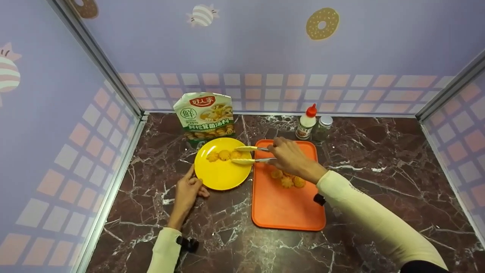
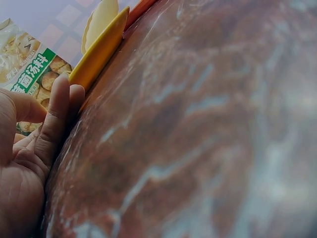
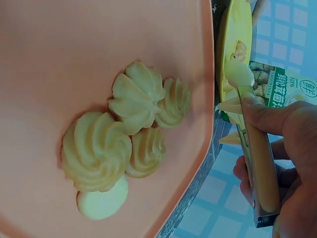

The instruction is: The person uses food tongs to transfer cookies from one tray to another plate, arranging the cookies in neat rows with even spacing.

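My right hand [image 1: 290, 155] grips metal tongs [image 3: 260, 168] with pale yellow scalloped tips, reaching from above the orange tray [image 1: 288, 208] over the yellow plate [image 1: 221, 176]. The tips stand apart at the plate's right side, beside the rightmost cookie. Several golden cookies [image 1: 224, 155] lie in a row on the plate. On the tray sits a cluster of swirled, flower-shaped cookies [image 3: 137, 97], along with a smooth round pale piece [image 3: 103, 198]. My left hand [image 1: 187, 191] rests on the table, its fingers [image 2: 58, 101] touching the plate's lower left rim.
A green and white food pouch [image 1: 206, 115] stands behind the plate. Behind the tray are a red-capped squeeze bottle [image 1: 305, 123] and a glass jar with a silver lid [image 1: 324, 127]. Patterned walls enclose the dark marbled table [image 1: 379, 197] at the back and sides.
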Motion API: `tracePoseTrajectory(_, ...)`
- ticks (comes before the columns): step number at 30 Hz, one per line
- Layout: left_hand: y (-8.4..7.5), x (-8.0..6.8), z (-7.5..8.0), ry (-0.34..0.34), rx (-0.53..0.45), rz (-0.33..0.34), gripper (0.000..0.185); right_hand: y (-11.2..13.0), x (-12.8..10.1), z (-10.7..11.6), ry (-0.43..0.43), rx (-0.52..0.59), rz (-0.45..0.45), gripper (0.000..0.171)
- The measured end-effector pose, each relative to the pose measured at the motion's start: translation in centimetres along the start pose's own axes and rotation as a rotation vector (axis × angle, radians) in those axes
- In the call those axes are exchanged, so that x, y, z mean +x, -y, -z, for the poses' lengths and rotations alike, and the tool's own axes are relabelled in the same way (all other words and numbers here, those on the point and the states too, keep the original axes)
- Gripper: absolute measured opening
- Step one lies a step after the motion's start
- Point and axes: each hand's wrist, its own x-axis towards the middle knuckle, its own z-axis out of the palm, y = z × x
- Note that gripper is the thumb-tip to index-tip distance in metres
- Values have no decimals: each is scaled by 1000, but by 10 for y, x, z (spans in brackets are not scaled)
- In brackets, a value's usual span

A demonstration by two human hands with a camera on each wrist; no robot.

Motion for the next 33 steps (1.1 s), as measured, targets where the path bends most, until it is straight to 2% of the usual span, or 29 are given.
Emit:
tracePoseTrajectory(9,0,-1,0,8,11,-5,73,-1,-7,3,-7,30,-26,37)
tracePoseTrajectory(17,2,0,0,-5,-1,4,73,-5,-15,5,-48,19,4,37)
tracePoseTrajectory(26,1,0,1,-3,9,0,73,-11,-27,10,-91,29,-24,36)
tracePoseTrajectory(33,0,1,0,8,20,-7,72,-15,-40,12,-135,15,-20,42)
